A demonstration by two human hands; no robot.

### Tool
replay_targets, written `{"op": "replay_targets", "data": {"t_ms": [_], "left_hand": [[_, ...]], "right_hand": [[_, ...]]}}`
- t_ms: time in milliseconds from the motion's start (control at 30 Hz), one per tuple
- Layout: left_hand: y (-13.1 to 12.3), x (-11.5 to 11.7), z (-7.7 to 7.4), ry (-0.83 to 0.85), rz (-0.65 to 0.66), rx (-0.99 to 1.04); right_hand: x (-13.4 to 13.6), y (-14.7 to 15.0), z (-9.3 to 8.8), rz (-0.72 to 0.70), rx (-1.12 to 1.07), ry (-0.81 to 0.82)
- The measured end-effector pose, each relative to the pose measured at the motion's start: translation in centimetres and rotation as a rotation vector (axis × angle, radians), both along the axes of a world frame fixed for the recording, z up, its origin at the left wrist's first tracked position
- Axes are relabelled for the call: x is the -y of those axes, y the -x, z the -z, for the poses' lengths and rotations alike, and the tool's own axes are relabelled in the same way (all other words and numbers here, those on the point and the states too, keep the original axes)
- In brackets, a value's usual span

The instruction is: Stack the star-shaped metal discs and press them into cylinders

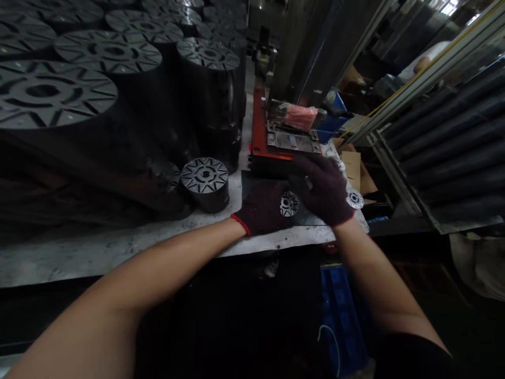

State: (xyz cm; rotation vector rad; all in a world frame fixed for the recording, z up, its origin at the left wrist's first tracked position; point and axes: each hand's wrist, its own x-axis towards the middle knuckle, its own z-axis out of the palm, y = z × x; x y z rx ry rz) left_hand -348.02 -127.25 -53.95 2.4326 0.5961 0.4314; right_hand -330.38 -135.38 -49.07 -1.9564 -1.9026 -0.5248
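Between the gloved hands, a small star-cut metal disc (289, 203) lies flat on a dark plate (311, 217); the left hand (262, 209) rests flat, holding nothing; the right hand (323, 190) hangs open, empty; another disc (354, 198) sits just beside it.

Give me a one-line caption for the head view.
Left hand and right hand, in dark gloves, flank a small star-patterned disc, beside a larger star-patterned cylinder and a metal fixture.

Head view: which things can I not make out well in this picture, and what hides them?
Right glove: blurred by movement, fingers unclear.
Pink bundle: too blurred to identify.
Metal plate: front edge hidden by the right glove.
Blue crate: dark, cut off by the bottom edge.
Person: partly hidden by metal rails.
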Motion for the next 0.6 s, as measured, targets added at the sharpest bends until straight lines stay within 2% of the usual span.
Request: {"op": "replay_targets", "data": {"t_ms": [67, 133, 200, 267, 367, 433, 500, 600], "left_hand": [[0.2, -0.1, 0.0, 0.000, 0.003, 0.004], [0.2, -0.2, 0.1, 0.001, 0.000, -0.011], [0.2, -0.3, 0.4, 0.001, 0.008, -0.014], [0.0, -0.4, 0.7, -0.005, 0.009, 0.001], [-0.2, -0.5, 1.2, -0.024, 0.008, 0.017], [-0.3, -0.5, 1.2, -0.040, 0.009, 0.014], [-0.4, -0.4, 1.0, -0.038, 0.005, 0.011], [-0.6, -0.2, 0.7, -0.021, -0.015, 0.020]], "right_hand": [[-3.7, -2.5, -1.7, -0.091, 0.068, 0.045], [-6.7, -4.6, -2.7, -0.167, 0.085, 0.096], [-7.7, -5.5, -2.9, -0.198, 0.062, 0.092], [-6.4, -4.9, -2.2, -0.157, -0.029, 0.013], [-1.7, -1.9, 0.2, 0.005, -0.331, -0.107], [1.6, 0.0, 2.3, 0.095, -0.553, -0.068], [3.9, 1.2, 4.1, 0.141, -0.687, -0.010], [4.9, 1.8, 5.5, 0.163, -0.723, 0.029]]}}
